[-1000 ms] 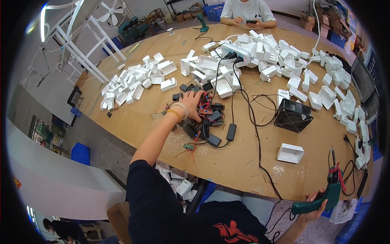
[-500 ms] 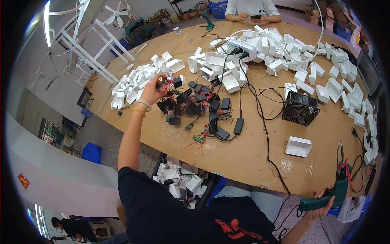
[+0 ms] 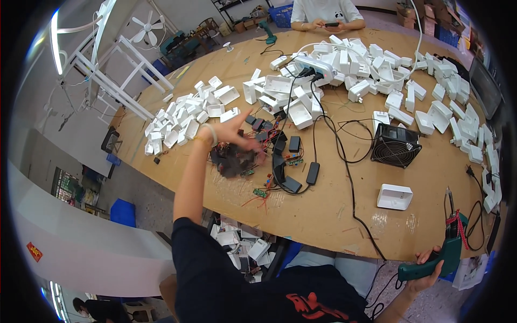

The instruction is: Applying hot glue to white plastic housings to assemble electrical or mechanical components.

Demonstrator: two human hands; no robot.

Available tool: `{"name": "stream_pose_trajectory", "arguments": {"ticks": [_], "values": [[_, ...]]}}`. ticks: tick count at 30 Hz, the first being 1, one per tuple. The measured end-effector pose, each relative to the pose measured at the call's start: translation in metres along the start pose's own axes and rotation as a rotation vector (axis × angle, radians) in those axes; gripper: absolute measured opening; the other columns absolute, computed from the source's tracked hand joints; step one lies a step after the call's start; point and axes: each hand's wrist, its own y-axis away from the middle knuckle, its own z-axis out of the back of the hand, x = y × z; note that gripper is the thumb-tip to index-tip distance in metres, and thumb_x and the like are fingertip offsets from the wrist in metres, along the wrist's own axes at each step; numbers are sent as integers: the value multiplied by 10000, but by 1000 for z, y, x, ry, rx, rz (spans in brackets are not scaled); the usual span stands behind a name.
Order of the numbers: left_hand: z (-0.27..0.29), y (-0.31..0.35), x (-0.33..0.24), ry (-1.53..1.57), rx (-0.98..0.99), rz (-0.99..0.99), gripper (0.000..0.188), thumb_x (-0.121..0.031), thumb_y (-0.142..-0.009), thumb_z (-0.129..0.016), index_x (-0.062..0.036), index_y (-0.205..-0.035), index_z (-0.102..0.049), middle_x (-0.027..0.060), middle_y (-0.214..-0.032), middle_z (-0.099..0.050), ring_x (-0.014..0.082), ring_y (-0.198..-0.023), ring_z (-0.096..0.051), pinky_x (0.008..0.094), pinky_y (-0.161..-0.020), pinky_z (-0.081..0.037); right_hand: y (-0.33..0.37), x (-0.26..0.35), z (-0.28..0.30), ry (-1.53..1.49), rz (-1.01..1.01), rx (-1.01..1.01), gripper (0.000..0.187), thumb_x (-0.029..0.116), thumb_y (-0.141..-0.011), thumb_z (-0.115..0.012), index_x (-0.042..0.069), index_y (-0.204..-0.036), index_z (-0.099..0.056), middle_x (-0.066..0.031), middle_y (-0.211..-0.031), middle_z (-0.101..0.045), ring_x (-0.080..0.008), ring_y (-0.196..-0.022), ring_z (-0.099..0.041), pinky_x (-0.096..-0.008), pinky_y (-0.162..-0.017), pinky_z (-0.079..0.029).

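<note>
My left hand [image 3: 234, 133] reaches over a heap of black blocks with red wires [image 3: 234, 159]. Its thumb is spread away from the fingers, which are blurred and lie on or just above the heap, with nothing gripped between them that I can see. Down at the right, my right hand [image 3: 428, 272] is closed round the handle of a green soldering gun [image 3: 449, 250], its thin metal tip pointing up. Small green circuit boards [image 3: 260, 192] and more black blocks [image 3: 294, 144] lie right of the heap.
White plastic cases pile up at the left [image 3: 177, 116] and back [image 3: 344, 59]. A black fan [image 3: 397, 145] and an open white box [image 3: 395, 197] stand at the right. Black cables [image 3: 350, 183] cross the table [image 3: 323, 215]. Opposite, a person [image 3: 326, 13] holds a phone.
My left hand has moved right and nearer, its thumb spreading; the heap's blocks under it have shifted and blur. My right hand keeps the soldering gun in about the same place.
</note>
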Motion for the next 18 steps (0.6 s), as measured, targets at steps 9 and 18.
{"name": "stream_pose_trajectory", "arguments": {"ticks": [9, 18], "values": [[-76, -127, 66, -57, -509, 422, 595, -388, -743, -759, -71, -1210, -571, 257, -1277, -582, 394, -1177, -568, 414, -993, -463, 11, 1, 8, 9, 25, -63, 434, 410, -1034, -425, 17, -1208, -487, -40, -732, -469, -114, -672, -469, -296, -766, -434], [-35, -34, -5, -364, -189, 407, 537, -476, -702, -825, -27, -965, -695, 159, -908, -720, 344, -877, -695, 406, -803, -544, 0, -1, 9, 14, -7, -99, 442, 402, -1038, -413, 2, -1208, -500, -39, -724, -471, -116, -679, -468, -298, -762, -436]]}}
